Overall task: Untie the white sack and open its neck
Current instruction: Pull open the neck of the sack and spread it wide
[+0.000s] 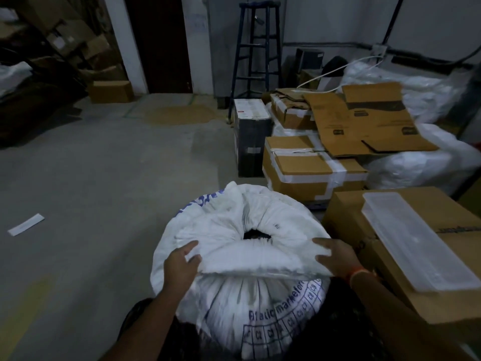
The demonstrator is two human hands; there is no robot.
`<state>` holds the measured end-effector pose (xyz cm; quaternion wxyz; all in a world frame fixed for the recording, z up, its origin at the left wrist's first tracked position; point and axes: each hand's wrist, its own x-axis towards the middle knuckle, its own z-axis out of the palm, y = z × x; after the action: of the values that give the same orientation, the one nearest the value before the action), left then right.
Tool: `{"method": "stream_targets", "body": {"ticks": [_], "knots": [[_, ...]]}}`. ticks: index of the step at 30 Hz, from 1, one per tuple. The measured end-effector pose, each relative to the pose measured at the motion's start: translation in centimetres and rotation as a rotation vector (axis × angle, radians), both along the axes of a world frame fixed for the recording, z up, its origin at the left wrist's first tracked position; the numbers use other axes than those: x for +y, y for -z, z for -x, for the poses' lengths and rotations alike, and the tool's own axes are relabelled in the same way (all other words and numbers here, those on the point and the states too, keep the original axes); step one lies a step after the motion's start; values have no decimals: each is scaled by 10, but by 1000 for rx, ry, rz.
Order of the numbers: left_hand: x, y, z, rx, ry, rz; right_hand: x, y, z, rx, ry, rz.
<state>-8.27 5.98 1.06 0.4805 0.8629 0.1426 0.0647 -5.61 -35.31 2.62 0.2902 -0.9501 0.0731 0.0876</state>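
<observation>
The white sack [242,259] stands on the floor [91,178] in the near centre, its neck [256,234] gaping on a dark hole. The left hand [182,267] and right hand [335,256] each pinch the near folded rim, thumbs on top. Boxes [312,168] stand right.

White sack [260,303]: woven plastic, matt; boxes [309,168]: brown cardboard, glossy tape; floor [91,178]: rough concrete; tray [413,241]: translucent plastic
</observation>
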Motion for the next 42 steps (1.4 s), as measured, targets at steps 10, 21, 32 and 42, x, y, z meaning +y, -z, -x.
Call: {"method": "stream_targets", "body": {"ticks": [10,21,32,42], "knots": [[-14,28,43,284,-148,-58,-7,47,26,137,85,191],[-54,37,95,561,219,-493,-6,60,31,127,124,343],[-38,26,103,348,256,-618,49,23,84,-308,-279,641],[-37,25,113,-39,396,-794,113,52,119,-106,-778,582]]}}
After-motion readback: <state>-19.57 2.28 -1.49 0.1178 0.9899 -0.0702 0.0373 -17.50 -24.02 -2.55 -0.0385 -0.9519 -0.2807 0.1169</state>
